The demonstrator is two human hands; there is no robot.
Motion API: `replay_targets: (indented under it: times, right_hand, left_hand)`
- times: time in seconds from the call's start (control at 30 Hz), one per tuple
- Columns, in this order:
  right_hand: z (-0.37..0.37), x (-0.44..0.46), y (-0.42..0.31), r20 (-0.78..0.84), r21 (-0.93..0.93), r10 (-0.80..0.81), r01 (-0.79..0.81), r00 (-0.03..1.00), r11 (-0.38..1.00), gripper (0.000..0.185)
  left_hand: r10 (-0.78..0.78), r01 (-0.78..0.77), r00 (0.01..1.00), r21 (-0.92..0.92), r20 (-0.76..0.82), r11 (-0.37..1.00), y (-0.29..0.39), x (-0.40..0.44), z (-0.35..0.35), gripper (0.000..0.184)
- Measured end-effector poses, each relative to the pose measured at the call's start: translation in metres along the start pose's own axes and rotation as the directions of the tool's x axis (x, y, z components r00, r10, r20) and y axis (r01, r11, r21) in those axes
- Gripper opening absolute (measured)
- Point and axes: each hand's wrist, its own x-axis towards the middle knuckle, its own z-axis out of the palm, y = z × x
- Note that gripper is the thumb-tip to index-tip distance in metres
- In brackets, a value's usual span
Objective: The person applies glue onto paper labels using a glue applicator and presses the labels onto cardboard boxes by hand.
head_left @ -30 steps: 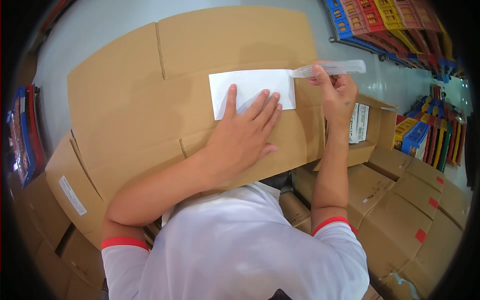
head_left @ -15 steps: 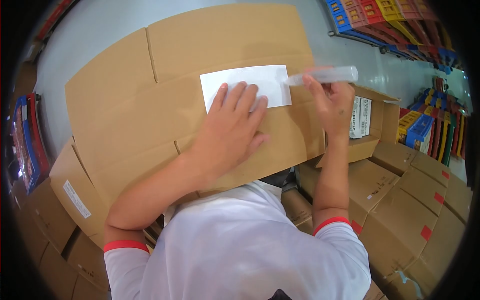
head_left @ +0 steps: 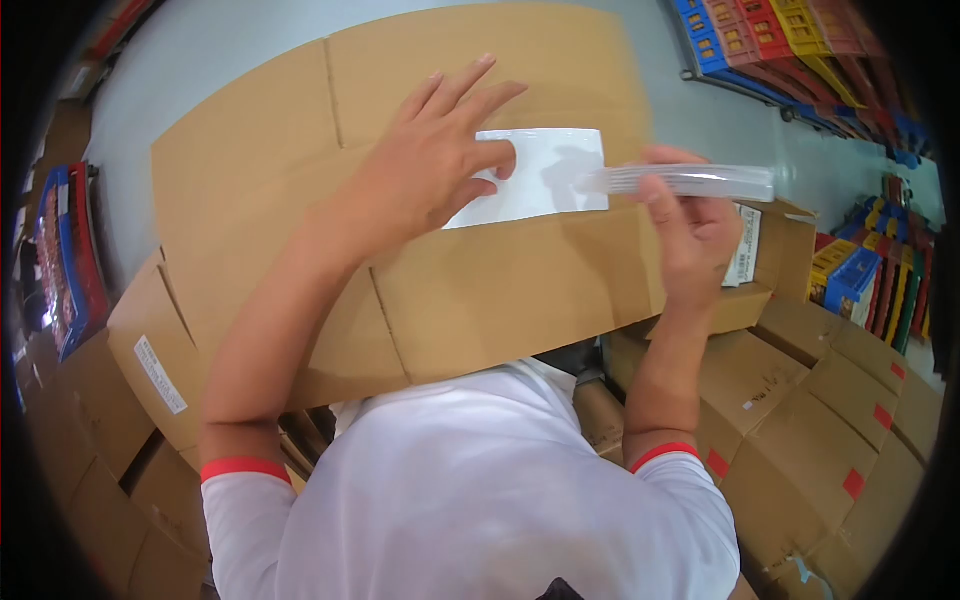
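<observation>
A white paper sheet (head_left: 550,185) lies on a large flat piece of brown cardboard (head_left: 500,290). Over the sheet's left end is my left hand (head_left: 440,150), fingers apart, with the index finger and thumb curled near the paper's edge; whether they touch it is hard to tell. My right hand (head_left: 690,215), to the right of the sheet, pinches a long translucent plastic item (head_left: 725,182). The item's blurred left tip reaches over the sheet's right part.
An open box (head_left: 780,255) with a labelled white packet (head_left: 743,245) stands right of the cardboard. Closed cartons (head_left: 810,450) fill the lower right, others (head_left: 90,430) the lower left. Coloured crates (head_left: 760,40) stand at the upper right, and a blue-red crate (head_left: 72,255) at the left.
My left hand has lifted from its flat position on the sheet and moved up and left, fingers spreading. My right hand and the plastic item have shifted right and slightly down.
</observation>
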Motion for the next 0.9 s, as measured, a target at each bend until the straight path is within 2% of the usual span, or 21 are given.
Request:
replay_targets:
  times: [0.03, 0.07, 0.1, 0.17, 0.3, 0.5, 0.57, 0.6, 0.67, 0.8, 0.87, 0.9]
  right_hand:
    - [0.010, -0.002, -0.002, 0.094, -0.055, -0.024, 0.030, 0.995, 0.998, 0.015]
    - [0.020, -0.006, -0.009, 0.172, -0.142, 0.030, -0.006, 0.985, 0.990, 0.015]
    - [0.032, -0.008, -0.007, 0.179, -0.134, 0.030, -0.006, 0.983, 0.991, 0.015]
    - [0.052, -0.013, -0.002, 0.366, -0.109, -0.107, 0.157, 0.924, 0.982, 0.017]
    - [0.080, -0.016, 0.000, 0.404, -0.045, -0.135, 0.168, 0.905, 0.985, 0.014]
    - [0.080, -0.014, -0.001, 0.408, -0.055, -0.086, 0.119, 0.909, 0.991, 0.013]
    - [0.064, -0.011, 0.004, 0.353, -0.197, -0.154, 0.234, 0.923, 0.952, 0.011]
    - [0.055, -0.010, 0.005, 0.350, -0.207, -0.149, 0.231, 0.925, 0.951, 0.011]
    - [0.032, -0.011, 0.007, 0.233, -0.304, -0.098, 0.168, 0.967, 0.938, 0.012]
    - [-0.014, -0.011, 0.022, 0.117, -0.314, -0.092, 0.125, 0.989, 0.941, 0.013]
    - [-0.030, -0.012, 0.024, 0.036, -0.370, 0.012, 0.002, 0.999, 0.929, 0.014]
    - [-0.033, -0.013, 0.025, 0.026, -0.373, 0.012, -0.001, 1.000, 0.928, 0.014]
  left_hand:
    - [-0.011, 0.011, 1.000, 0.010, 0.004, 1.000, -0.007, 0.000, 0.000, 0.022]
    - [0.017, -0.017, 1.000, -0.060, -0.004, 0.998, -0.015, 0.000, 0.002, 0.021]
    - [0.044, -0.046, 0.999, -0.131, -0.016, 0.990, -0.020, -0.001, 0.002, 0.021]
    - [0.034, -0.036, 0.999, -0.145, -0.017, 0.989, -0.024, -0.003, 0.003, 0.020]
    - [0.023, -0.028, 0.999, -0.172, -0.034, 0.985, -0.027, -0.004, 0.006, 0.022]
    - [0.006, -0.012, 0.999, -0.177, -0.033, 0.984, -0.028, -0.006, 0.008, 0.023]
    - [0.012, -0.017, 1.000, -0.194, -0.028, 0.981, -0.028, -0.005, 0.007, 0.023]
    - [0.018, -0.023, 1.000, -0.206, -0.025, 0.978, -0.028, -0.005, 0.007, 0.023]
    - [0.023, -0.028, 0.999, -0.213, -0.023, 0.977, -0.028, -0.005, 0.007, 0.023]
    - [0.009, -0.011, 1.000, -0.238, -0.011, 0.971, -0.024, -0.002, 0.005, 0.023]
    - [0.006, -0.005, 1.000, -0.229, 0.002, 0.973, -0.022, 0.000, 0.004, 0.022]
    - [-0.014, 0.017, 1.000, -0.209, 0.014, 0.978, -0.020, 0.001, 0.004, 0.022]
